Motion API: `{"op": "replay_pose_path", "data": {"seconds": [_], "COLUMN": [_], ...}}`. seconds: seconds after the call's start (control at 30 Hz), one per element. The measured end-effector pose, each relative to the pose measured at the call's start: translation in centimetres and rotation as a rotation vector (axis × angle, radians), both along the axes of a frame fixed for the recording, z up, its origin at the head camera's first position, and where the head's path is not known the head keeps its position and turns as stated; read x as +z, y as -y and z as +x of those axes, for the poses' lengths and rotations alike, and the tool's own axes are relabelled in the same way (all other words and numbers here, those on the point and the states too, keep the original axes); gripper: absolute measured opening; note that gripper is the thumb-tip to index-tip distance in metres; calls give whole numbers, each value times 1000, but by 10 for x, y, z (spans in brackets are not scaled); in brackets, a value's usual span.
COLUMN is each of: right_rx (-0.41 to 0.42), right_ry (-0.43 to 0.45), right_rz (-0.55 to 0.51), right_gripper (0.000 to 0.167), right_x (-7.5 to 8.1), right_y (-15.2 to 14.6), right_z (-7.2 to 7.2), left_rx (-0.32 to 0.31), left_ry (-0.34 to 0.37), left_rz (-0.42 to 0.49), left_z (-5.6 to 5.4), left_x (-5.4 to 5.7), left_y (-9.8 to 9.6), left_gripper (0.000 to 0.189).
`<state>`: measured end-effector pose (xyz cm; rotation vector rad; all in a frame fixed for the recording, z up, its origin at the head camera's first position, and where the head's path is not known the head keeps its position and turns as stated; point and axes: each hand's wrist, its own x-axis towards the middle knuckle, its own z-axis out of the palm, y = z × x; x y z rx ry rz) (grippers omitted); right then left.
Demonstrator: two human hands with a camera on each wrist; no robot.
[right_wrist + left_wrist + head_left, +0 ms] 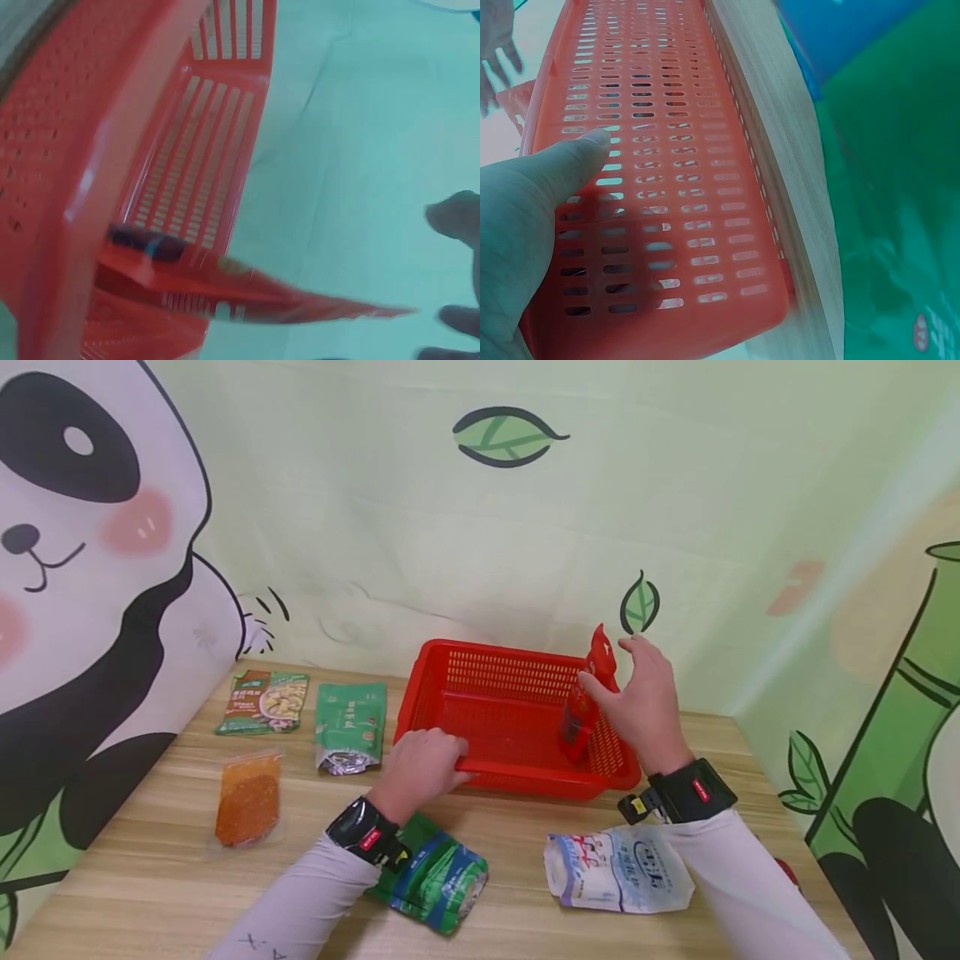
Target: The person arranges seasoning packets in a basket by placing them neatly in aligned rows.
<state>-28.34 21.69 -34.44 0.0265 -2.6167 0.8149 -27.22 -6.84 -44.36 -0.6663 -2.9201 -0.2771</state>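
A red plastic basket [487,778] with slotted walls stands against the back wall. My left hand [424,766] grips its near rim toward the left, the thumb [577,161] lying on the outside wall and the other fingers hidden. Upright in the basket's right end is a red packet [581,710], its top rising above the rim. Beside that packet is my right hand [641,702], thumb and fingers spread apart. The right wrist view shows a gap between the red packet's tip [360,309] and the fingers [457,214].
Green-and-blue pouch [438,877] lies under my left wrist, a white pouch [618,870] near my right forearm. On the left lie a green pouch [351,722], a brown-and-green packet [264,702] and a clear bag of orange-brown food [249,802]. A printed cloth [360,527] hangs behind.
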Motion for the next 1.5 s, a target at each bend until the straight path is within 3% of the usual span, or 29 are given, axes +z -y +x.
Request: {"op": "replay_pose_path", "data": {"seconds": [0.2, 0.4, 0.6, 0.77, 1.13, 1.37, 1.5], "right_rx": [132, 334, 500, 583, 641, 692, 711], "right_ry": [-253, -252, -161, -40, 182, 395, 432], "right_rz": [20, 29, 66, 90, 151, 212, 276], "right_gripper": [60, 57, 51, 53, 62, 75, 83], "right_x": [-5, -21, -42, -57, -83, -94, -101], "right_y": [9, 16, 16, 15, 2, -13, -20], "right_z": [25, 54, 71, 82, 98, 102, 104], "left_rx": [-9, -11, -15, -8, -13, 1, 3], "left_ry": [-13, -28, -28, -17, -67, -29, -24], "left_rz": [11, 5, 16, 12, -15, -9, -11], "left_z": [0, 0, -1, -1, -1, 0, 1], "left_x": [-1, -1, -3, -3, -1, 0, 0], "left_y": [0, 1, 1, 1, 1, 0, -1], "left_gripper": [35, 37, 34, 34, 32, 34, 35]}}
